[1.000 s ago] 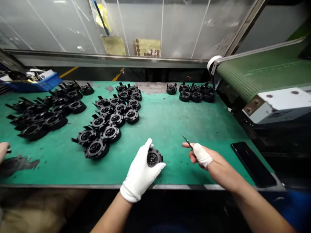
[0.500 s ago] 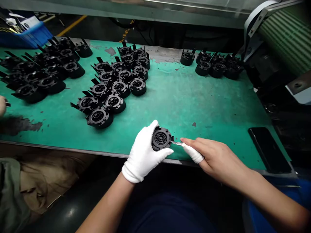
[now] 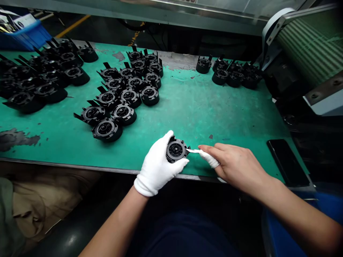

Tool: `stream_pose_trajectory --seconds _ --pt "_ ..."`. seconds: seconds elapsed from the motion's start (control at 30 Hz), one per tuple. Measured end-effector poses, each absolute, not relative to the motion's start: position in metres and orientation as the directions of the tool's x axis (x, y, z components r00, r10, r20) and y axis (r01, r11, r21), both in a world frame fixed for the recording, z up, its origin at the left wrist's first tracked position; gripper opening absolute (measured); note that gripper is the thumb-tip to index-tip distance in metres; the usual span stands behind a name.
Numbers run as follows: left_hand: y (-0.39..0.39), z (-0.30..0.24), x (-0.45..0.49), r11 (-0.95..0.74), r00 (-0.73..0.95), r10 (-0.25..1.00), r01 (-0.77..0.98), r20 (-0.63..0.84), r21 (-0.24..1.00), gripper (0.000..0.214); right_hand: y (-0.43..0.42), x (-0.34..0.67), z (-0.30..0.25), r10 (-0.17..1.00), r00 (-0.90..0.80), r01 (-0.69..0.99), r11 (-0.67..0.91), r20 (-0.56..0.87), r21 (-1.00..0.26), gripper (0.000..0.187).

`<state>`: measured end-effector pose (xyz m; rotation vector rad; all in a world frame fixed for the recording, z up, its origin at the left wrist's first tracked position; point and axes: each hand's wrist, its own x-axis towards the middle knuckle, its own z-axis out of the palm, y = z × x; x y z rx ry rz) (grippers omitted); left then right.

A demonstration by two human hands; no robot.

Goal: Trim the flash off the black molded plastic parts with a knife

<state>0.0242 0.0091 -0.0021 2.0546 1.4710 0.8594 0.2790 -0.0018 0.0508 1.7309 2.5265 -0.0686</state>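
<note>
My left hand, in a white glove, is closed round a round black plastic part held over the table's near edge. My right hand is bare, with a white wrap on the thumb, and pinches a small thin blade. The blade's tip touches the right rim of the black part. Both hands hover just above the green mat.
Rows of like black parts lie at the mat's centre left, a bigger heap at far left, and several more at the back right. A black phone lies at the right edge. A green conveyor and blue tray flank the table.
My right hand swung in from the right and set the blade against the part. The view tilted down toward the table edge. Another person's hand at the far left has left the view.
</note>
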Motion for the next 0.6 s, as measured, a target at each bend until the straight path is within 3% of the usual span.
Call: stream_pose_trajectory --seconds 0.07,0.13,0.23,0.33,0.47,0.6 --pt "0.012 -0.001 0.022 -0.316 0.237 0.948 0.659 0.211 0.682 0.08 0.007 0.292 0.049 0.969 -0.224 0.97 0.232 -0.103 0.075 0.049" --pt "0.013 -0.002 0.02 -0.325 0.261 0.945 0.665 0.198 0.673 0.085 0.012 0.301 0.048 0.985 -0.14 0.989 0.143 -0.106 0.028 0.049" --pt "0.01 -0.005 0.024 -0.354 0.29 0.934 0.663 0.209 0.66 0.112 0.003 0.296 0.052 0.976 -0.213 0.939 0.191 -0.048 -0.285 0.044" --pt "-0.003 -0.009 0.036 -0.357 0.22 0.931 0.703 0.29 0.614 0.118 -0.02 0.272 0.057 0.947 -0.322 0.816 0.266 -0.02 -0.513 0.038" --pt "-0.018 -0.014 0.047 -0.34 0.173 0.934 0.701 0.313 0.627 0.095 -0.053 0.252 0.06 0.917 -0.383 0.776 0.255 -0.11 -0.576 0.04" --pt "-0.018 -0.018 0.046 -0.337 0.169 0.938 0.649 0.302 0.682 0.084 -0.077 0.249 0.054 0.906 -0.397 0.798 0.259 -0.151 -0.544 0.047"
